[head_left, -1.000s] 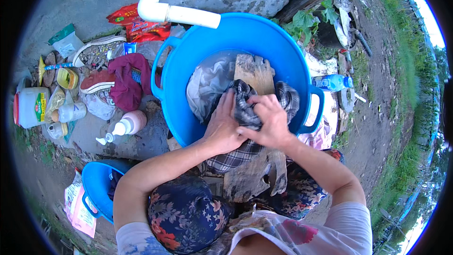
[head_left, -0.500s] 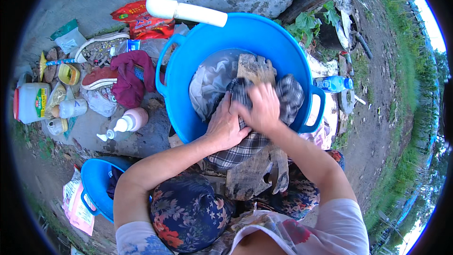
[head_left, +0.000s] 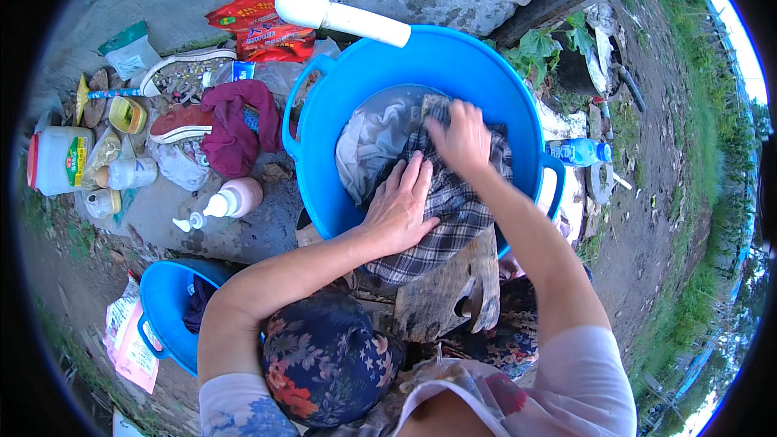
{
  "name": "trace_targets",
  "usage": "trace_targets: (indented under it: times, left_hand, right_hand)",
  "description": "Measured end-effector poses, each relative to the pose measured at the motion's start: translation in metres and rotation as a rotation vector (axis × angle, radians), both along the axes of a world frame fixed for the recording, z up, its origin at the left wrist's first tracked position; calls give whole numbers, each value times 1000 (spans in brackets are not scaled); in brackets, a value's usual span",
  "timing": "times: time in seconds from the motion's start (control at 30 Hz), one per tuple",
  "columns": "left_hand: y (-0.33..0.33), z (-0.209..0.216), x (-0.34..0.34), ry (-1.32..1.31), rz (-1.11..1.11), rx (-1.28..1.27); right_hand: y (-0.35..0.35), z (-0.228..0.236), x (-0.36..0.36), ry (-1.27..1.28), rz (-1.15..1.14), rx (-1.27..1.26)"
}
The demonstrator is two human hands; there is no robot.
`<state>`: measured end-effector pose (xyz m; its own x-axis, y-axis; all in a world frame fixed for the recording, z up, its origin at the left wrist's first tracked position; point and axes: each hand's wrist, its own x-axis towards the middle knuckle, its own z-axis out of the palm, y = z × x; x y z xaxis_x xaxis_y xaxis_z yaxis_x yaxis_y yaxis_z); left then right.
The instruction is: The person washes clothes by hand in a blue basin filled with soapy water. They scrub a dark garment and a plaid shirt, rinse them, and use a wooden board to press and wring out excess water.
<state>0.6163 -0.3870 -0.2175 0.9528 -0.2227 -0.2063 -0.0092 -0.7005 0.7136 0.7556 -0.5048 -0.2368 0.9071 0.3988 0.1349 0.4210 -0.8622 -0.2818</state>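
Observation:
A dark plaid garment [head_left: 459,218] is spread over a worn wooden washboard [head_left: 441,295], which leans in a large blue tub [head_left: 433,47]. My left hand [head_left: 402,204] lies flat on the garment with its fingers stretched out. Farther up the board, my right hand [head_left: 463,139] is closed on the cloth's far part, its fingertips partly hidden. A wet pale grey cloth [head_left: 364,146] rests in the water left of the board. The board's near end, with a broken hole, sticks out over the rim toward my lap.
A white pipe [head_left: 348,18] juts over the tub's far rim. To the left are a pink pump bottle [head_left: 235,197], a maroon cloth [head_left: 235,137], shoes and a white jug [head_left: 63,160]. A smaller blue bucket [head_left: 174,283] stands near left, a blue bottle [head_left: 579,151] at right.
The bunched garment is now spread flatter along the board. My hands have moved apart: the right went farther up, and the left opened flat on the cloth. The view shifted slightly.

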Motion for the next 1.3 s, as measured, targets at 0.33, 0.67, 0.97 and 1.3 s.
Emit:
trace_targets:
  times: [0.33,0.67,0.97,1.3]
  left_hand:
    - [5,-11,-6,88,100,-89]
    - [8,-18,-7,28,104,-145]
    - [-3,-22,25,19,202,-208]
    - [32,-41,92,31,447,-359]
  right_hand:
    - [-18,49,-69,79,432,179]
    - [-34,38,-28,482,288,346]
    - [-12,-20,43,391,-188,500]
    - [-86,80,-80,608,-186,-174]
